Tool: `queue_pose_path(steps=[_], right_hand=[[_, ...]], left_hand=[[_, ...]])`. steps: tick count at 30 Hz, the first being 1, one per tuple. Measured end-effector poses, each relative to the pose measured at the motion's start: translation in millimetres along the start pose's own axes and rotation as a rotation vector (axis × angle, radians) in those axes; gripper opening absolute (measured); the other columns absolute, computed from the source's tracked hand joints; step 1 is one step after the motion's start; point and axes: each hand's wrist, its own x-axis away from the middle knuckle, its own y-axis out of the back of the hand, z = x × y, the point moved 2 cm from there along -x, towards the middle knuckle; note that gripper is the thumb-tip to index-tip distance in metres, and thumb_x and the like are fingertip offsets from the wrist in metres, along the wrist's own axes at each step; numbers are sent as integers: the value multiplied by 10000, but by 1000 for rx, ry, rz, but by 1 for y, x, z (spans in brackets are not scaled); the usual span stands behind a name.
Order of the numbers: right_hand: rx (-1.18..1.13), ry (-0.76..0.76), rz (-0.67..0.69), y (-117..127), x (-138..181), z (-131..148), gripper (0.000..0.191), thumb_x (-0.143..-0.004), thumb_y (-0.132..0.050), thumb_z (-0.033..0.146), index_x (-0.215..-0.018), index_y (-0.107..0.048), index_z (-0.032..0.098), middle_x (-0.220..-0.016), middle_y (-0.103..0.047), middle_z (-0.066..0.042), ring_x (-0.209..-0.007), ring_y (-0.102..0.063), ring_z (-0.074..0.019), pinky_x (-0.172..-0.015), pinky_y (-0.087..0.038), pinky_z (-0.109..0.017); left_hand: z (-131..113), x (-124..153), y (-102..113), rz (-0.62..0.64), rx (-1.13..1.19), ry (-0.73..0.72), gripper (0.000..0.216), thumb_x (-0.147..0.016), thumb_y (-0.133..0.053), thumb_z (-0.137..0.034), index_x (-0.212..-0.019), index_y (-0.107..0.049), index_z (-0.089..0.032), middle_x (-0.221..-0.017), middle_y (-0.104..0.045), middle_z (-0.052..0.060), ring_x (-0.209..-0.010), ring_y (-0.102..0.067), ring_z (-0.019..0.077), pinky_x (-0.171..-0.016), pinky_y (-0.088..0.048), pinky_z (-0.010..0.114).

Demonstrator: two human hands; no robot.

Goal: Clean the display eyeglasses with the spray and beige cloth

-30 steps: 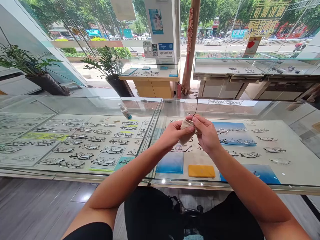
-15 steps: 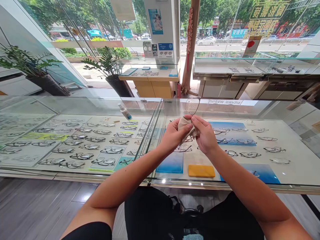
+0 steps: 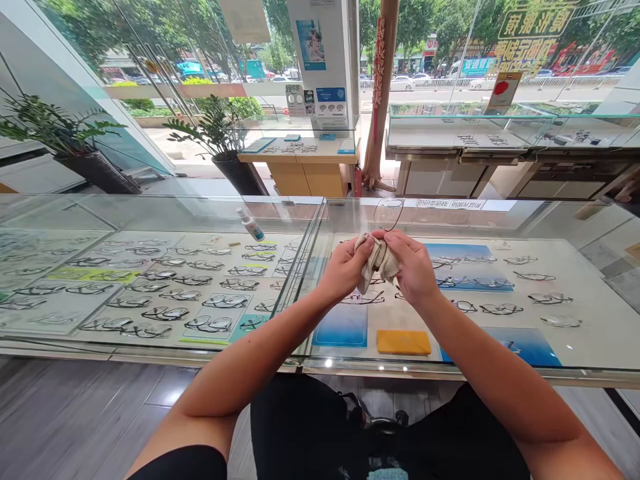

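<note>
Over the glass counter, my left hand (image 3: 344, 268) is closed on a crumpled beige cleaning cloth (image 3: 374, 261), its thumb pressing into the folds. My right hand (image 3: 413, 265) is closed against the other side of the cloth and grips a pair of thin-rimmed eyeglasses (image 3: 401, 215). One lens of the eyeglasses sticks up above my fingers; the rest is hidden by the hands and cloth. Nearer to me, a yellow glasses case (image 3: 403, 342) lies on the counter, below my hands in the view. A white spray bottle (image 3: 250, 224) stands to the left.
Rows of eyeglasses (image 3: 210, 323) lie inside the glass display counter (image 3: 450, 371). A glass seam runs along the counter left of my hands. Across the floor are more display cases (image 3: 300, 157), potted plants (image 3: 233, 157) and a wooden post (image 3: 383, 93) before the windows.
My left thumb has moved up and left along the cloth, and more of the cloth's folds now show between my hands. The eyeglasses have shifted slightly right and down.
</note>
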Motion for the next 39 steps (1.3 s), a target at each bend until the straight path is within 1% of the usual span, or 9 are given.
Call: queue_pose_path(steps=[4,7,14,20,25,28,31,35,39], right_hand=[[-78,-56,-19,4,-4,7,227,-798,-905,487,-867,-912,272,-1012,-781,-32,-901,-664,-185,-817,-572,-319],[-105,-93,-33,4,-5,11,238,-764,-920,485,-844,-902,262,-954,-792,-34,-847,-655,-181,-761,-564,-311],[-106,-123,-12,-4,2,5,305,-759,-945,536,-908,-910,272,-977,-806,-31,-884,-673,-195,-825,-578,-338],[-12,-54,18,-9,7,0,316,-813,-919,579,-951,-920,295,-1047,-760,-28,-1016,-665,-216,-990,-563,-378],[8,-12,34,-5,3,0,298,-817,-919,569,-907,-905,285,-1115,-748,-33,-1100,-677,-229,-1046,-561,-384],[15,-29,4,1,-2,2,328,-815,-910,589,-929,-897,282,-1131,-773,-37,-1042,-689,-224,-962,-588,-377],[23,-30,-33,7,-6,6,341,-804,-908,607,-932,-888,291,-1101,-794,-41,-993,-683,-224,-915,-590,-384],[63,71,-41,12,-9,15,229,-889,-853,550,-894,-893,324,-1129,-788,-42,-1161,-672,-250,-1051,-540,-419],[152,101,44,11,-6,18,201,-946,-809,494,-869,-903,333,-1219,-752,-49,-1306,-639,-271,-1210,-456,-470]], left_hand=[[-8,-1,3,220,6,-18,515,-965,-802,-673,-1020,-754,-162,-883,-686,39,-783,-576,159,-746,-481,287],[-10,0,3,277,-9,-35,479,-957,-842,-596,-1132,-756,-158,-912,-692,44,-800,-578,163,-746,-470,284],[-4,6,-3,43,-114,-29,590,-904,-872,-652,-1178,-738,-146,-890,-705,35,-782,-601,168,-716,-485,271],[-1,8,-4,-107,-125,-84,574,-990,-740,-723,-1123,-779,-166,-874,-714,24,-756,-590,152,-716,-491,271],[0,2,-1,-54,-36,-27,660,-949,-725,-815,-1053,-800,-168,-783,-682,7,-734,-590,152,-699,-484,269],[0,-1,1,41,62,70,635,-886,-823,-785,-1016,-781,-165,-811,-698,7,-729,-597,138,-697,-499,259],[2,-4,5,56,141,158,605,-843,-894,-738,-981,-760,-165,-842,-718,10,-725,-615,126,-689,-515,251],[5,-12,18,-7,215,191,616,-792,-954,-700,-1032,-773,-163,-877,-764,22,-731,-657,127,-674,-536,246],[4,-21,33,-84,302,212,619,-745,-1002,-662,-1032,-764,-168,-854,-781,21,-679,-671,132,-614,-545,257]])
